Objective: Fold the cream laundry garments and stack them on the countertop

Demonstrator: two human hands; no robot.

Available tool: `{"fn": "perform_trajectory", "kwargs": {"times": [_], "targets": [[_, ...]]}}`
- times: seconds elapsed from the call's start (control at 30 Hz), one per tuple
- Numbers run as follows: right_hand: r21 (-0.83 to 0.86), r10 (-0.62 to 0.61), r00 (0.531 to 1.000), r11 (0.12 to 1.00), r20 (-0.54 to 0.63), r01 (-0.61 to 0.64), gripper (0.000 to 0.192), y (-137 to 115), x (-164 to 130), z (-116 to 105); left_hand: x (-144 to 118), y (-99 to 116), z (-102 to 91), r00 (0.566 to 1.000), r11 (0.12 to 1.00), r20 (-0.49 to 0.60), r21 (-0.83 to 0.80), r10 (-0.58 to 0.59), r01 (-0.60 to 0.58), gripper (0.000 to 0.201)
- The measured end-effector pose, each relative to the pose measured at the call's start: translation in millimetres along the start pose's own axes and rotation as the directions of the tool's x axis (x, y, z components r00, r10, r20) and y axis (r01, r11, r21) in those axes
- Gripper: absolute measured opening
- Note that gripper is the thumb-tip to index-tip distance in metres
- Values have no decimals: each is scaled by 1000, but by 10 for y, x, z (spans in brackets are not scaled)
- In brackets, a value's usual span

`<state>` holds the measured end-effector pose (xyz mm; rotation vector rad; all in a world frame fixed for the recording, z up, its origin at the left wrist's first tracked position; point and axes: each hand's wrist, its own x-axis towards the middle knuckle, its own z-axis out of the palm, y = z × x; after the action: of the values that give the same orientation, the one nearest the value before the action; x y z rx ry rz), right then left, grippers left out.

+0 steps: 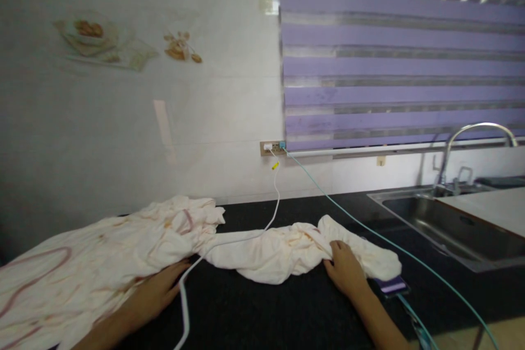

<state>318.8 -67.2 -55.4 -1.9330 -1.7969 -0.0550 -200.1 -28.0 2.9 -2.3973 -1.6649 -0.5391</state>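
A crumpled cream cloth (135,246) with reddish line patterns lies spread over the black countertop (262,306), wide at the left and bunched into a narrow roll toward the right. My left hand (158,289) rests flat on the cloth's near edge at the left. My right hand (343,269) grips the bunched right end of the cloth, fingers curled into the folds. A white charging cable (275,197) runs from the wall socket down across the cloth and passes beside my left hand.
A wall socket (272,147) holds two plugs; a teal cable (369,232) runs from it to a phone (392,285) lying beside my right hand. A steel sink (451,229) with a curved faucet (471,136) is at the right. Purple striped blinds (402,49) hang behind.
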Motion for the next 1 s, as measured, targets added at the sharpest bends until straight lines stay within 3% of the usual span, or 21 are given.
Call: {"fn": "perform_trajectory", "kwargs": {"times": [0.07,0.13,0.23,0.37,0.47,0.57,0.67,0.8,0.9,1.0], "targets": [[-2,-14,1000,1000,-11,14,24,11,-1,-7,-77,-26,-17,999,1000,46,-28,14,-13,41],[10,-42,998,999,-40,42,26,23,-13,-21,-169,-7,-78,1000,998,26,-59,13,-12,37],[57,-132,985,989,-108,138,35,28,-52,-47,-210,186,-184,996,987,-14,-134,87,-88,33],[88,-276,955,954,-103,285,47,-35,-123,-70,-13,743,-187,978,960,13,-196,207,-201,30],[95,-357,934,929,-33,358,48,-126,-191,-100,209,1229,-36,950,942,99,-199,295,-271,27],[170,-409,911,903,60,394,46,-190,-283,-166,413,1656,164,930,919,85,-210,358,-334,19],[266,-393,907,900,154,345,44,-200,-391,-296,610,2015,319,934,910,-3,-227,356,-348,15],[364,-286,920,914,269,178,53,-252,-475,-551,882,2495,423,943,899,-57,-287,329,-331,24],[425,-289,901,895,323,134,42,-370,-413,-701,1053,2877,474,957,900,-65,-328,283,-288,18],[495,-381,866,848,323,188,25,-411,-207,-743,1164,3175,536,957,905,-57,-313,284,-288,23]]}}
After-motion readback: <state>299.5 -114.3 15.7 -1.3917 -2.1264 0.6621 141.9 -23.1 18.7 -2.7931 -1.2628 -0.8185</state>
